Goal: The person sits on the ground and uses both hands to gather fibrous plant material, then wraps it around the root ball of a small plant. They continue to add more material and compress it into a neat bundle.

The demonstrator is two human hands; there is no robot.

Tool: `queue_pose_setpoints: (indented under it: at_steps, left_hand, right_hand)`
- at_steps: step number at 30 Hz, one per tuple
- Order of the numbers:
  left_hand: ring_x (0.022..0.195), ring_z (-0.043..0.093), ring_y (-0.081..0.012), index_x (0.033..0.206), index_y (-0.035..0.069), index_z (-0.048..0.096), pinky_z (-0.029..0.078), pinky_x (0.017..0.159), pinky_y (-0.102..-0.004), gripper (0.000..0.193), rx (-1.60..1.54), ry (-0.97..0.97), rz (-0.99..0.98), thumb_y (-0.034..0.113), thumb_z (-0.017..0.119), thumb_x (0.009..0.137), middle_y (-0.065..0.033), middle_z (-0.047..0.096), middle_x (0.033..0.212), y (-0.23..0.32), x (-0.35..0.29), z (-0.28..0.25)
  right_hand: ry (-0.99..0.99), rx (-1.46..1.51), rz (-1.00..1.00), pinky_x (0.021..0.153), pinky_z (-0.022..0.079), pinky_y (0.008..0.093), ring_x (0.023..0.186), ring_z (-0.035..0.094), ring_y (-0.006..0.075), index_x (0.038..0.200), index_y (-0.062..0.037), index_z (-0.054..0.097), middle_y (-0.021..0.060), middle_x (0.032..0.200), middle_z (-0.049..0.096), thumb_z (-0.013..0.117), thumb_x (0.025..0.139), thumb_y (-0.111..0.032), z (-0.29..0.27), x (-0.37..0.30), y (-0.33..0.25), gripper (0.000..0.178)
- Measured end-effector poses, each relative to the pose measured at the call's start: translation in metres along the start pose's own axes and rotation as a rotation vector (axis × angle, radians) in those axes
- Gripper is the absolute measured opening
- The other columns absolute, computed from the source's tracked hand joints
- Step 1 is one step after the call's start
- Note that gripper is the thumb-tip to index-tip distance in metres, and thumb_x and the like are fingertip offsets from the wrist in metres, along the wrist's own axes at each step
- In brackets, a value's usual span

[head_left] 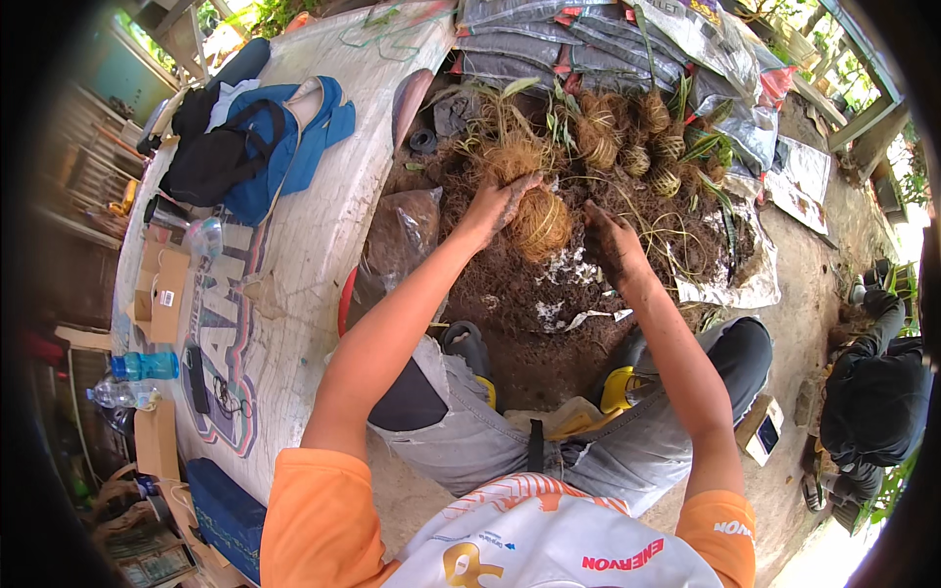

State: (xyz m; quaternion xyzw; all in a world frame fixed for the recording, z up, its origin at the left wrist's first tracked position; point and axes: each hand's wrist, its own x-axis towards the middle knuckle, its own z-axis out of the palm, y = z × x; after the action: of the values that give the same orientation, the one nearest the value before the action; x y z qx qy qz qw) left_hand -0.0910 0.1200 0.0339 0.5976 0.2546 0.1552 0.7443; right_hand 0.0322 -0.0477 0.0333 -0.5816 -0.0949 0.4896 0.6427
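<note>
A round ball of brown coir fibre (541, 225), bound with pale string, is in front of me above the dark soil. My left hand (498, 204) grips its upper left side, the fingers reaching over the top. Just to the ball's right is my right hand (614, 247), apart from it and dark with soil. Its fingers are loosely bent and spread, with nothing visible in them. Beyond the left hand is a shaggy clump of fibre (512, 157) with leaves. Several string-bound plant balls (600, 137) sit farther back to the right.
Loose soil (510, 294) with white bits lies between my boots. Stacked grey bags (520, 44) are behind it. On the left, a pale board (323, 196) carries a blue bag (319, 122) and bottles (147, 366). Another person (875, 392) is at the far right.
</note>
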Motion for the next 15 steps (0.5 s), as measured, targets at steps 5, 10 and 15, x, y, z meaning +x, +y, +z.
queue_pose_setpoints:
  at_steps: [5,10,15]
  left_hand:
    - [0.085,0.054,-0.0162,0.108,0.004,0.058,0.044,0.078,-0.0313,0.048,0.179,0.163,0.051,0.043,0.064,0.081,-0.0062,0.058,0.095,-0.03,0.012,0.009]
    - [0.055,0.049,-0.0115,0.098,0.004,0.059,0.044,0.057,-0.0274,0.049,-0.06,0.272,0.067,0.051,0.054,0.086,-0.0017,0.053,0.064,-0.036,0.003,0.03]
    - [0.039,0.038,-0.0088,0.098,0.009,0.058,0.026,0.026,-0.0258,0.045,-0.255,0.287,-0.276,0.051,0.05,0.087,0.0006,0.048,0.061,-0.008,-0.01,0.038]
  right_hand:
    - [-0.003,-0.032,-0.111,0.043,0.028,0.0204,0.049,0.035,0.0048,0.087,-0.0103,0.05,-0.0057,0.068,0.045,0.049,0.093,-0.032,0.02,-0.02,-0.007,0.023]
    - [-0.171,0.119,-0.063,0.043,0.028,0.0209,0.049,0.036,0.0063,0.091,-0.0134,0.051,-0.0042,0.068,0.045,0.043,0.095,-0.027,0.056,-0.05,0.002,0.017]
    - [-0.242,0.353,0.27,0.047,0.029,0.0235,0.053,0.035,0.0075,0.082,-0.0163,0.051,-0.0063,0.065,0.038,0.049,0.093,-0.028,0.061,-0.047,0.023,0.016]
